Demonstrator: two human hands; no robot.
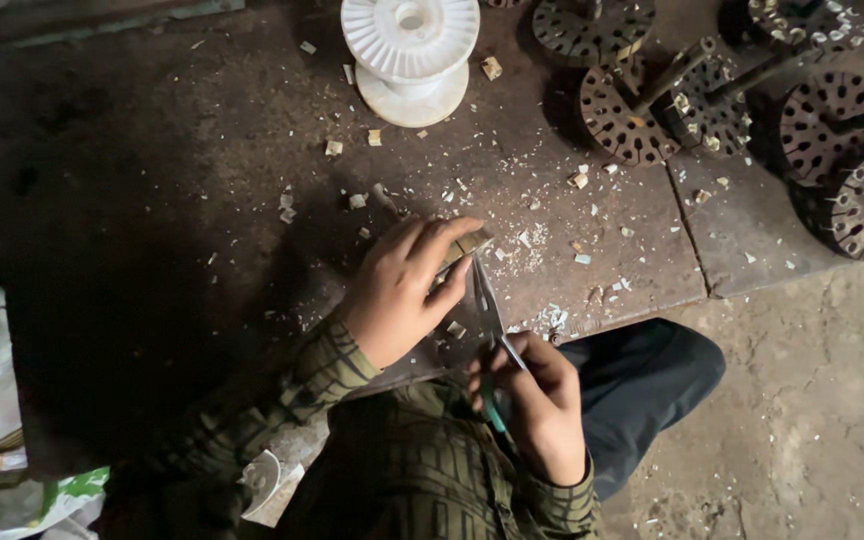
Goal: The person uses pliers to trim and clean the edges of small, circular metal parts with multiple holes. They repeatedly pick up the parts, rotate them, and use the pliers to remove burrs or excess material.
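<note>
Small tan strip (pixel 465 246) pinched flat by left hand (pixel 402 290), steadied for scissors (pixel 489 318) gripped in right hand (pixel 542 405); offcuts littered on dark board (pixel 152 200)

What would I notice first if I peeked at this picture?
Probably the two hands in the middle: the left hand presses a small tan piece on the dark board, while the right hand works scissors beside it. Next, the white spool at the top, bright against the board, and pale scraps scattered all around. Dark holed discs crowd the top right.
</note>
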